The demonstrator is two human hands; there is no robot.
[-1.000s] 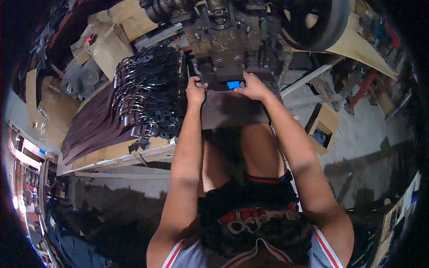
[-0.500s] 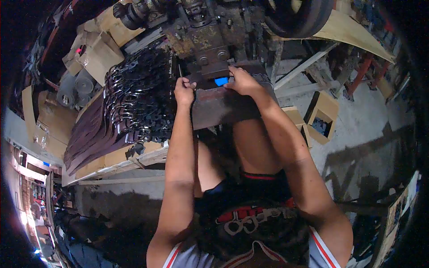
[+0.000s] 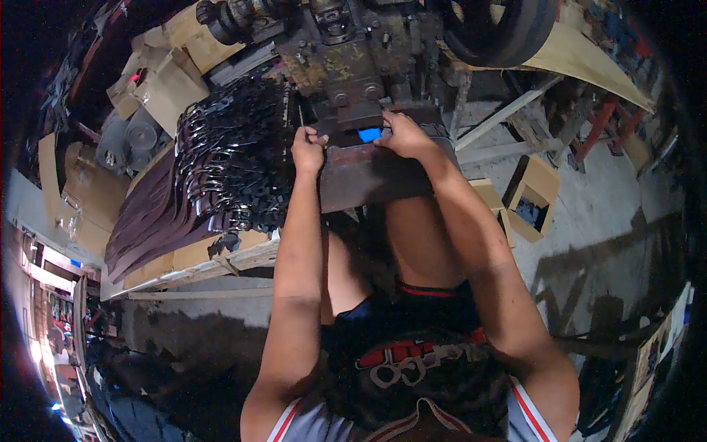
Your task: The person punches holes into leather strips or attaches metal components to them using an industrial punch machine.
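Note:
My left hand (image 3: 308, 152) is closed at the left end of the press's dark work opening, its fingers curled. What it grips, if anything, is too dark to make out. At the opening's other end is my right hand (image 3: 409, 138), thumb and fingers bent around something I cannot make out. Between the hands, a bright blue piece (image 3: 369, 135) shows beneath the press head (image 3: 360, 112), close to my right thumb. The dark metal bed (image 3: 361, 180) of the press lies below both hands.
Left of the press, a heap of dark belts with metal buckles (image 3: 228, 169) covers a wooden table (image 3: 199, 269). A large wheel (image 3: 504, 33) is at the upper right. An open cardboard box (image 3: 541, 184) stands on the floor to the right, and more cardboard (image 3: 166, 88) is at the back left.
The view has shifted slightly, so the press and table appear a little lower and further right. Both hands keep their places at the press opening.

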